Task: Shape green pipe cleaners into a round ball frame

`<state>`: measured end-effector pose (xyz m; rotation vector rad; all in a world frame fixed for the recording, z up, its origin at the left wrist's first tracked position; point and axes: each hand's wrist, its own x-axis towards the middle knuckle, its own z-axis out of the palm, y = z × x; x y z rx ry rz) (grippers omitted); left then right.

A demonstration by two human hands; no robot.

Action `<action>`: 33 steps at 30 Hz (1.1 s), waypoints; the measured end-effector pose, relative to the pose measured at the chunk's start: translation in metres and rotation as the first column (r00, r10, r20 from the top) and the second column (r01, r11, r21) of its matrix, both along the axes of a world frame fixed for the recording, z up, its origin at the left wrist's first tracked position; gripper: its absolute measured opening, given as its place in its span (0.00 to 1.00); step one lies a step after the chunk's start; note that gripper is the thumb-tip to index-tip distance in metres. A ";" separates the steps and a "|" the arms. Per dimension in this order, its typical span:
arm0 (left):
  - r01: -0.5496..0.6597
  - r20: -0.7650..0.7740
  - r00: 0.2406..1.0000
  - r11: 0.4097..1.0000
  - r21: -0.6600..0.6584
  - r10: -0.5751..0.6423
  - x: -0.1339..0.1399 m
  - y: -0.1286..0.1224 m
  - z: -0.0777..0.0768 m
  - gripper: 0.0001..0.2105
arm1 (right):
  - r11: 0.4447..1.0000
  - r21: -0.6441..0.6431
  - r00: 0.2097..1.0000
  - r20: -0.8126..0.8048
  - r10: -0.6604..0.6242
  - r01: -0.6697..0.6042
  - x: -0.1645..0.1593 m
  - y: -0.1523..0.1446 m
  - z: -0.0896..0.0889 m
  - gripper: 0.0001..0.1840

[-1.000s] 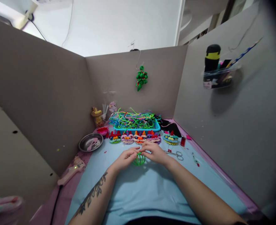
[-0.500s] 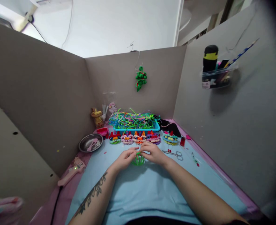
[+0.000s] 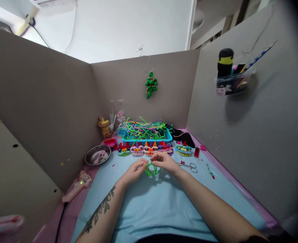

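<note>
Between my two hands hangs a small round frame of bent green pipe cleaners, above the blue cloth. My left hand pinches its upper left side with the fingertips. On its top, my right hand grips the green strands between thumb and fingers. The exact strands under the fingertips are too small to make out. Just beyond my hands stands a row of fuzzy pipe-cleaner faces in several colours, with another blue and yellow one to the right.
A turquoise tray of loose pipe cleaners stands at the back. Scissors lie right of my hands. To the left are a metal bowl and a pink glue gun with a cord. Grey panels enclose the table; a filled bin hangs right.
The green frame has turned and shifted slightly right, showing more of its open loops. My right hand has moved a little, its fingers now gathered at the frame's top.
</note>
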<state>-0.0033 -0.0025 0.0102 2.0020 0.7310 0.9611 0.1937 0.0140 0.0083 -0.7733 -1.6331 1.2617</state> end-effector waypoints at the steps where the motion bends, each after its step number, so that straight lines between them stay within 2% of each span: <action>1: -0.003 -0.001 1.000 1.000 -0.010 0.003 0.000 0.000 0.000 0.19 | 0.999 -0.046 0.999 -0.032 -0.010 0.009 -0.001 0.000 0.000 0.12; 4: -0.016 0.014 1.000 0.995 -0.095 0.017 0.002 0.002 0.000 0.19 | 0.989 -0.136 0.993 -0.098 -0.072 0.059 -0.006 0.000 0.000 0.12; 8: -0.048 0.047 0.997 0.956 -0.288 0.064 0.002 0.007 -0.008 0.17 | 0.966 -0.222 0.981 -0.106 -0.161 0.135 -0.014 0.000 0.003 0.10; 11: -0.122 0.040 0.989 0.947 -0.298 0.140 0.002 0.009 -0.011 0.16 | 0.963 -0.214 0.980 -0.077 -0.185 0.164 -0.019 -0.003 0.004 0.10; 13: -0.186 0.030 0.980 0.964 -0.190 0.195 0.003 0.009 -0.011 0.15 | 0.974 -0.134 0.981 -0.050 -0.189 0.181 -0.022 -0.006 0.005 0.09; 16: -0.267 -0.006 0.964 0.963 0.025 0.267 0.004 0.006 -0.008 0.12 | 0.968 0.079 0.970 0.028 -0.242 0.239 -0.026 -0.015 0.008 0.04; 20: -0.331 -0.013 0.940 0.920 0.210 0.341 0.006 0.002 -0.006 0.09 | 0.886 0.382 0.928 0.149 -0.340 0.263 -0.029 -0.025 0.010 0.06; 22: -0.332 -0.013 0.938 0.910 0.248 0.345 0.006 0.002 -0.007 0.08 | 0.841 0.480 0.906 0.189 -0.378 0.251 -0.028 -0.027 0.009 0.07; 25: -0.325 -0.013 0.941 0.911 0.254 0.339 0.007 0.002 -0.008 0.08 | 0.794 0.558 0.883 0.214 -0.419 0.241 -0.027 -0.026 0.007 0.07; 33: -0.372 -0.004 0.924 0.902 0.220 0.383 0.012 0.002 -0.008 0.09 | 0.751 0.614 0.852 0.236 -0.467 0.242 -0.025 -0.023 0.002 0.06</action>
